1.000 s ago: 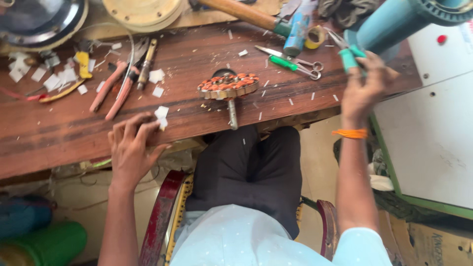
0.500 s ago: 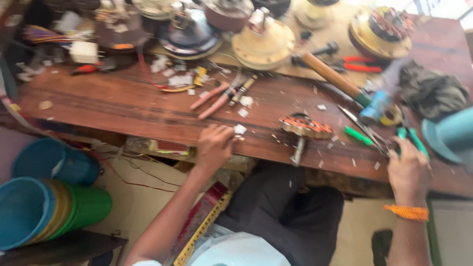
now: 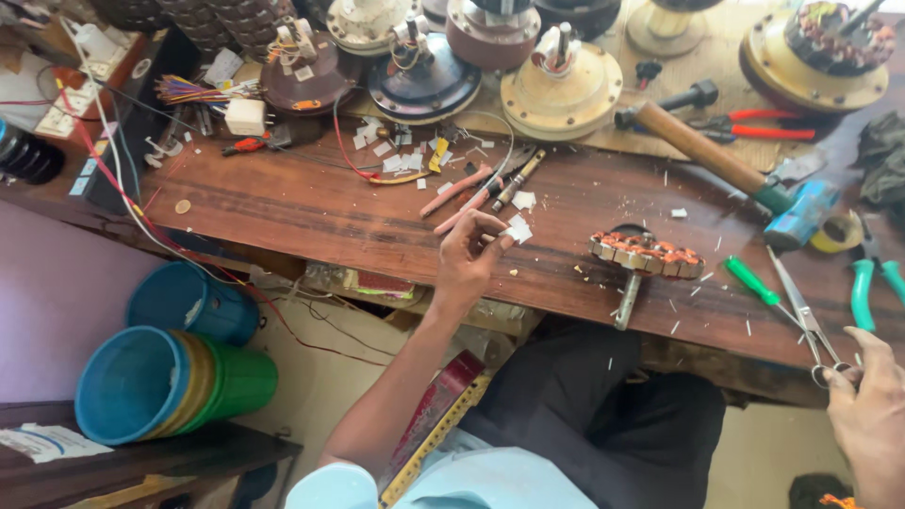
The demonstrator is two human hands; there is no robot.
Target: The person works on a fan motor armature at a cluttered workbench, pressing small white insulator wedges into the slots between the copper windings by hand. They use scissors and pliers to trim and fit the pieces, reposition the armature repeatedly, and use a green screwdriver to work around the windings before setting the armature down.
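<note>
My left hand (image 3: 467, 256) reaches over the front edge of the wooden workbench (image 3: 311, 203) and pinches a small white paper piece (image 3: 518, 229) with its fingertips. A second white piece (image 3: 524, 200) lies just beyond it. To the right sits a motor stator with copper windings (image 3: 647, 254), its shaft pointing toward me. My right hand (image 3: 872, 419), partly cut off at the lower right corner, has its thumb and fingers on the ring handles of the scissors (image 3: 799, 306). A green screwdriver (image 3: 751, 280) lies beside the blades.
A wooden-handled hammer (image 3: 702, 149), tape roll (image 3: 837, 232), green-handled pliers (image 3: 872, 281) and red pliers (image 3: 768, 124) lie at the right. Several fan motor housings (image 3: 563, 85) line the back. Pink-handled tools (image 3: 457, 193), wires and paper scraps are mid-bench. Stacked buckets (image 3: 174, 382) stand below left.
The view has swung left and closer. My left hand rose from the bench edge onto the white paper piece. My right hand came down from the green pliers to the scissors' handles.
</note>
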